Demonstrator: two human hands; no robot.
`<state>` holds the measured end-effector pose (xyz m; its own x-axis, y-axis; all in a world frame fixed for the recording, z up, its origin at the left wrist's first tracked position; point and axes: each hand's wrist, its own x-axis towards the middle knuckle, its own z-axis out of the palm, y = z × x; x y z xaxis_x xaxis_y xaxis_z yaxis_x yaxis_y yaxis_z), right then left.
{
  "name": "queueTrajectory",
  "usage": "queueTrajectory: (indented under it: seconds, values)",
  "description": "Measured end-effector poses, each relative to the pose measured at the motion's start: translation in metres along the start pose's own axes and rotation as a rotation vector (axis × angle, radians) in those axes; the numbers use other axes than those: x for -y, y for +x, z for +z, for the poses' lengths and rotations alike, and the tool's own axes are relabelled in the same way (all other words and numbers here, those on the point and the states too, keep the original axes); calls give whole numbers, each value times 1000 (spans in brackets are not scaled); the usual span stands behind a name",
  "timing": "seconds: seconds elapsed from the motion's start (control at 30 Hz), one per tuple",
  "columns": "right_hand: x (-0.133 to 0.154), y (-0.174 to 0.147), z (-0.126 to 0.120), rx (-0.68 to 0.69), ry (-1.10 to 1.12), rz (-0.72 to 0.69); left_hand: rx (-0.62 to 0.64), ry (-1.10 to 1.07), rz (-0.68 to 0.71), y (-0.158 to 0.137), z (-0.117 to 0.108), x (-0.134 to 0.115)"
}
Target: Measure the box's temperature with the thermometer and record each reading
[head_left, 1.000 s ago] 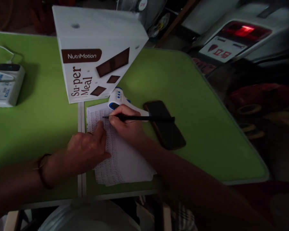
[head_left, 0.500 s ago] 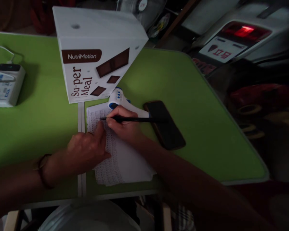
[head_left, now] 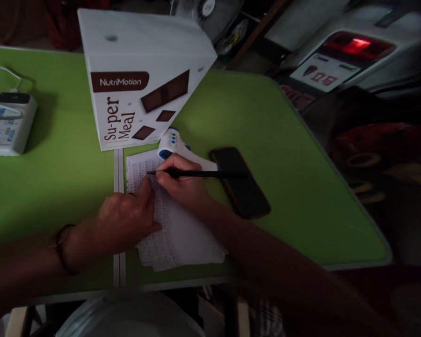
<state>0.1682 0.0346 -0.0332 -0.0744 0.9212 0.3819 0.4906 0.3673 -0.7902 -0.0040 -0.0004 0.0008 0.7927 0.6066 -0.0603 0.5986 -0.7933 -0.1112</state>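
Observation:
Sheets of paper (head_left: 192,238) lie on the green table, their left side covered in dense rows of handwriting. In my right hand (head_left: 184,185) is a black pen (head_left: 210,174), gripped near its tip, which meets or nearly meets the written rows. My left hand (head_left: 126,217) rests on the left part of the sheets, holding nothing. Its index finger points close to the pen tip and the thumb is spread apart; the other fingers look curled. Just beyond my right hand lies a white and blue handheld device (head_left: 171,140), partly covered by that hand.
A large white NutriMotion box (head_left: 126,61) stands behind the paper. To the right lies a dark phone (head_left: 245,192). A white power bank or adapter (head_left: 24,126) with cables sits at the left of the green table (head_left: 301,187). Beyond the table stands a fan (head_left: 210,18).
Almost nothing differs. The sheets' lower edge has shifted very slightly, while both hands and the pen keep nearly the same place.

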Motion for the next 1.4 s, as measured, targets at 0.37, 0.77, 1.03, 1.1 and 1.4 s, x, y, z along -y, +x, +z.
queueTrajectory:
  seconds: [0.37, 0.77, 1.03, 1.1, 1.4]
  values:
    - [1, 1, -1, 4, -23, 50, 5, -10, 9, -1, -2, 1]
    - [1, 0, 0, -66, -4, 14, 40, 9, 11, 0, -3, 1]
    - [-2, -1, 0, -33, -48, 56, 36, -14, -7, 0, -4, 0]
    - [-2, -1, -1, -46, -52, 53, 32, -7, -4, 0, -4, 0]
    - [-1, -1, -1, -54, -58, 17, 22, 30, 14, 0, -3, 0]
